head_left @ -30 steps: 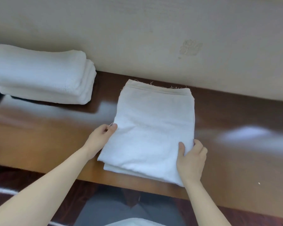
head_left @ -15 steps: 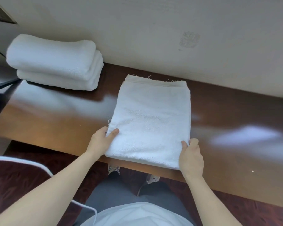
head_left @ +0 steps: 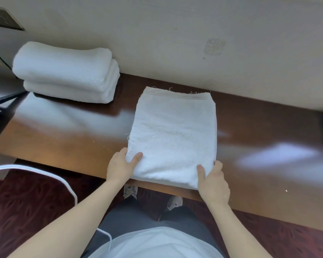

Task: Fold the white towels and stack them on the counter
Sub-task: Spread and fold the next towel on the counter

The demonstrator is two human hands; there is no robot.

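The folded white towel (head_left: 172, 138) lies mid counter (head_left: 63, 138), long axis 12 to 6, frayed end at 12. The left hand (head_left: 120, 169) pinches its 7 o'clock corner and the right hand (head_left: 213, 185) its 5 o'clock corner, thumbs on top.

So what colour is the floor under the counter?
Dark red carpet with a faint pattern, seen in the head view, below the brown counter.

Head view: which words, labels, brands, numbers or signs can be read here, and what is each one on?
No text can be read.
Wall mark: a faint squarish patch, too blurred to read as text.
Folded towel, towel stack, counter: no label or print shows.
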